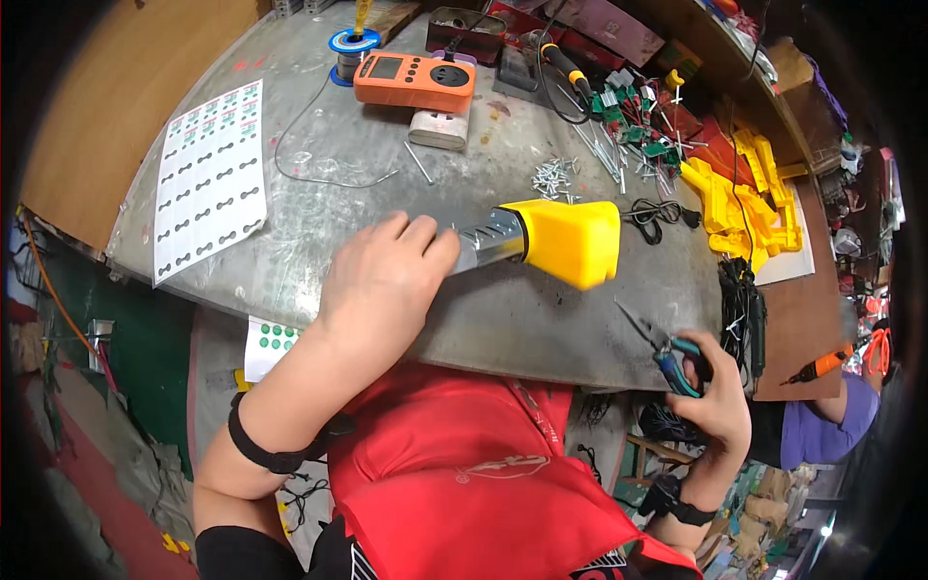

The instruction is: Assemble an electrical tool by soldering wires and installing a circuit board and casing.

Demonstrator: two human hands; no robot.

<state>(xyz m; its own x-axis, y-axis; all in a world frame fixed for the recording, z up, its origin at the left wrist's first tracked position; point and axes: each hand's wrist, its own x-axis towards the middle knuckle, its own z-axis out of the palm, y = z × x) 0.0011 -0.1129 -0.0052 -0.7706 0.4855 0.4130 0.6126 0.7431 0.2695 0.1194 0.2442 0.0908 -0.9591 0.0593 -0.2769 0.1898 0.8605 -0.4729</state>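
My left hand (389, 271) is closed around the dark grey end of a device with a flared yellow head (570, 242). The device lies sideways over the middle of the bench, its yellow end pointing right. Its exact kind does not show, and my fingers cover part of the grey section. Near the front right edge, my right hand (717, 401) grips needle-nose pliers (669, 363) by their teal and black handles. Their jaws are spread a little and point up and left, apart from the device.
An orange meter with a socket (416, 81) and a solder spool (354, 56) stand behind. Loose screws (554, 180), a coiled black cable (657, 215), green circuit boards (633, 111) and yellow plastic shells (739, 198) lie right. A sticker sheet (213, 179) lies left.
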